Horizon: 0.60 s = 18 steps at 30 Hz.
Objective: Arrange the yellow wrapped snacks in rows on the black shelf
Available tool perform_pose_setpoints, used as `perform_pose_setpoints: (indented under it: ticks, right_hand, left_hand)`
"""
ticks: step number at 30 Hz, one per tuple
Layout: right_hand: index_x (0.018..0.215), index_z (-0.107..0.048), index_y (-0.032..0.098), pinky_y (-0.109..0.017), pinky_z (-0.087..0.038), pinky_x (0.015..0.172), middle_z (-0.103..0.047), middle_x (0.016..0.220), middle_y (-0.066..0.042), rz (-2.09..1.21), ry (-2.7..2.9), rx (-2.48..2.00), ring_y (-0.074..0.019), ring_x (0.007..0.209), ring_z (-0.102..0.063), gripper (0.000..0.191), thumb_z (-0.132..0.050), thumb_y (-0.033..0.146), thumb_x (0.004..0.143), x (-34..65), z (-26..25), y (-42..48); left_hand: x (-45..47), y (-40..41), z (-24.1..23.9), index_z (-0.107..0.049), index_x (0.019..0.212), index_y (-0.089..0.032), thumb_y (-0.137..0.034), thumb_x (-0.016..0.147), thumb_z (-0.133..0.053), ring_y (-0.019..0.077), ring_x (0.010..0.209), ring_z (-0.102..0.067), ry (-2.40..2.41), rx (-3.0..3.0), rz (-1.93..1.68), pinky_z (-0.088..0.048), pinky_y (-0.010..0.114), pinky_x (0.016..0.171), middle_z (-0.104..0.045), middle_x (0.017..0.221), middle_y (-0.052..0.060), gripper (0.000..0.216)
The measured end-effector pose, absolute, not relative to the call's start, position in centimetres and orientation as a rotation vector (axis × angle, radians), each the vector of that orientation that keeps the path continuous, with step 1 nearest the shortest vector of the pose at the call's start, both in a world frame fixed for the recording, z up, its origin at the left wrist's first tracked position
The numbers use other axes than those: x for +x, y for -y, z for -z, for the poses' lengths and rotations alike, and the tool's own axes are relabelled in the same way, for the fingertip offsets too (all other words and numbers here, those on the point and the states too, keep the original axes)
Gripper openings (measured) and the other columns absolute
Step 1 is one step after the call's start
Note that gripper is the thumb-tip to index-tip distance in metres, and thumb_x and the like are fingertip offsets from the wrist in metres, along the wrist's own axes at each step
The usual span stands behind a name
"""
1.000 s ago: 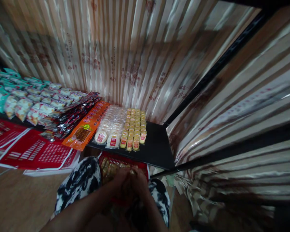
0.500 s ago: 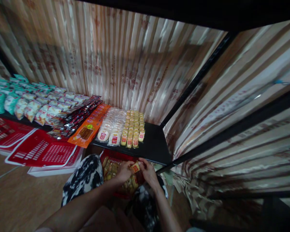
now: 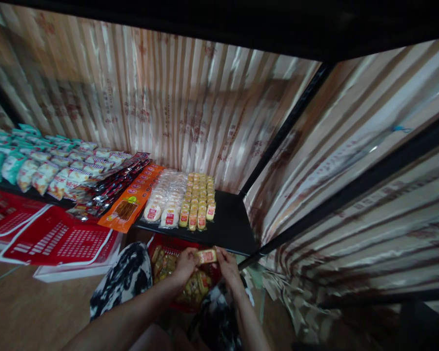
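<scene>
Between my two hands is a small wrapped snack cake [image 3: 207, 256] in yellow packaging with a red label. My left hand [image 3: 186, 265] pinches its left end, and my right hand [image 3: 227, 265] grips the right end. Below them, a red basket [image 3: 154, 243] between my knees holds many similar yellow packets [image 3: 195, 291]. Just beyond, rows of the same yellow snack cakes [image 3: 197, 200] stand on a black shelf [image 3: 230, 219]. White round packaged cakes [image 3: 161, 200] line up to their left.
Further left on the shelf lie an orange snack bag [image 3: 131, 200], dark red packets [image 3: 115, 187], white bags [image 3: 62, 170] and green bags [image 3: 12, 161]. Red baskets [image 3: 58, 234] sit on the floor at left. A black shelf post [image 3: 289, 126] and slanted bar [image 3: 351, 195] rise at right.
The snack cake has turned so its labelled side faces up, lying level between both hands. My right hand has shifted slightly right and down. The whole view has shifted a little.
</scene>
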State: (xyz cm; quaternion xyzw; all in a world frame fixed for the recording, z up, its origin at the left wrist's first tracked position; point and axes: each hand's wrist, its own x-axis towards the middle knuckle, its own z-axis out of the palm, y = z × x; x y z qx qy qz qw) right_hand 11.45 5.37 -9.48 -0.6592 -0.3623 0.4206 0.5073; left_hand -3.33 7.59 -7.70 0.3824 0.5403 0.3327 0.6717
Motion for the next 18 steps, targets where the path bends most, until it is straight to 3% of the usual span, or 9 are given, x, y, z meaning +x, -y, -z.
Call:
perform_pose_setpoints:
  ticks: [3, 5, 9, 18]
  right_hand:
    - [0.093, -0.068, 0.020, -0.032, -0.054, 0.059, -0.072, 0.082, -0.006, -0.916, 0.973, -1.662, -0.0213, 0.072, -0.066, 0.041, -0.049, 0.051, 0.075, 11.6, 10.1, -5.0]
    - [0.099, -0.067, 0.018, -0.039, -0.053, 0.074, -0.071, 0.094, -0.010, -0.670, 1.112, -1.770, -0.0248, 0.086, -0.065, 0.040, -0.048, 0.045, 0.076, 11.7, 10.0, -4.7]
    - [0.116, -0.060, 0.016, -0.042, -0.041, 0.098, -0.061, 0.120, -0.012, -0.292, 1.413, -1.827, -0.0263, 0.114, -0.053, 0.044, -0.049, 0.036, 0.078, 11.3, 8.2, -4.2]
    - [0.098, -0.066, 0.021, -0.031, -0.049, 0.080, -0.067, 0.091, -0.006, -0.505, 1.416, -1.743, -0.0197, 0.085, -0.062, 0.027, -0.053, 0.034, 0.078, 11.5, 6.4, -4.9]
  left_hand:
    - [-3.1, -8.7, 6.8, -0.054, 0.104, -0.013, -0.009, 0.076, -0.047, 0.0086, 0.068, -0.057, -1.277, 1.060, -0.753, -0.043, 0.017, 0.057, -0.061, 0.081, 0.000, 0.029]
    - [-3.2, -9.4, 6.1, -0.055, 0.106, -0.013, -0.008, 0.074, -0.048, 0.0106, 0.075, -0.059, -1.305, 1.315, -0.726, -0.046, 0.020, 0.067, -0.063, 0.085, 0.002, 0.034]
    - [-3.6, -10.3, 4.4, -0.061, 0.103, -0.016, -0.009, 0.069, -0.052, 0.0166, 0.098, -0.056, -1.260, 1.888, -0.615, -0.041, 0.027, 0.091, -0.062, 0.101, 0.006, 0.035]
    - [-1.9, -11.8, 2.9, -0.066, 0.096, -0.018, -0.011, 0.070, -0.051, 0.0172, 0.096, -0.057, -1.095, 2.048, -0.582, -0.044, 0.029, 0.090, -0.065, 0.097, 0.004, 0.030]
